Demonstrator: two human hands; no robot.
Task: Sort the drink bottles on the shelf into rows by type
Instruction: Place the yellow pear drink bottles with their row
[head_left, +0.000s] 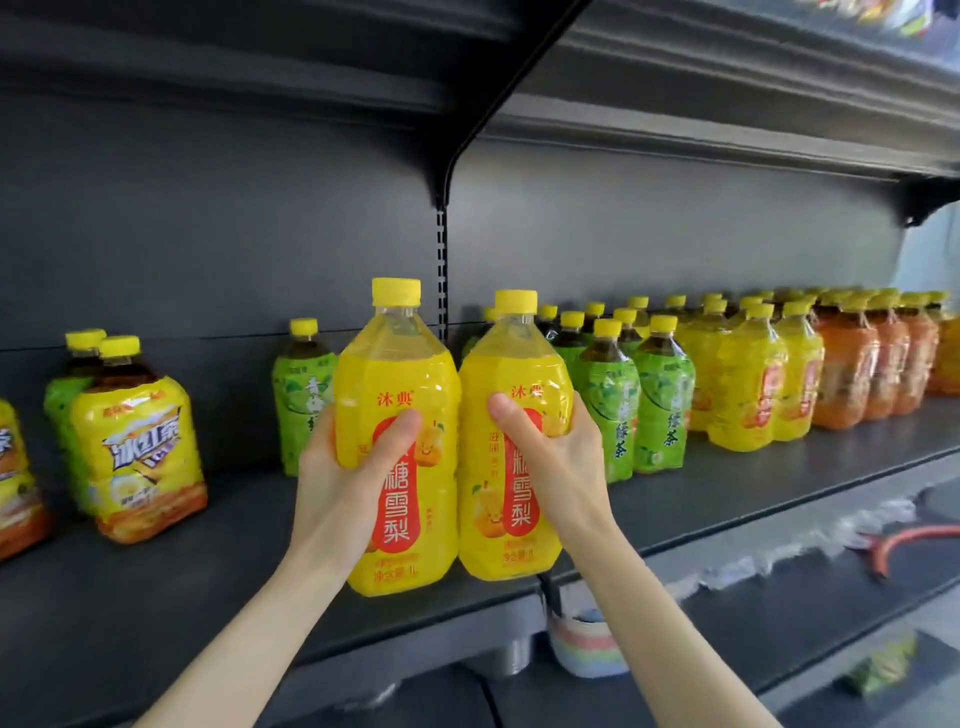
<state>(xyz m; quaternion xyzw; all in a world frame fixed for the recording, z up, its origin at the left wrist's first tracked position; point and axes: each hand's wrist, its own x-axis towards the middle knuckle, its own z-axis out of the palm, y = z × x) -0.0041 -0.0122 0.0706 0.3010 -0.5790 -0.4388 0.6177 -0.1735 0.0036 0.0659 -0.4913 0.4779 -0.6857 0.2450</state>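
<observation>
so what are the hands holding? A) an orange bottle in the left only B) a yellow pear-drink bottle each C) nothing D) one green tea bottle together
B: the left hand grips the left yellow bottle, the right hand the right yellow bottle beside it.

One head-worn wide-angle view only, close before the dark shelf (727, 483), facing its back panel (208, 234) about level, deck seen from above, upper shelf (727, 78) from beneath, run receding rightward.

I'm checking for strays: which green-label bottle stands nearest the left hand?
The green-label bottle right behind the left hand, left of the yellow bottle it grips; the green row stands beyond the right hand.
</observation>
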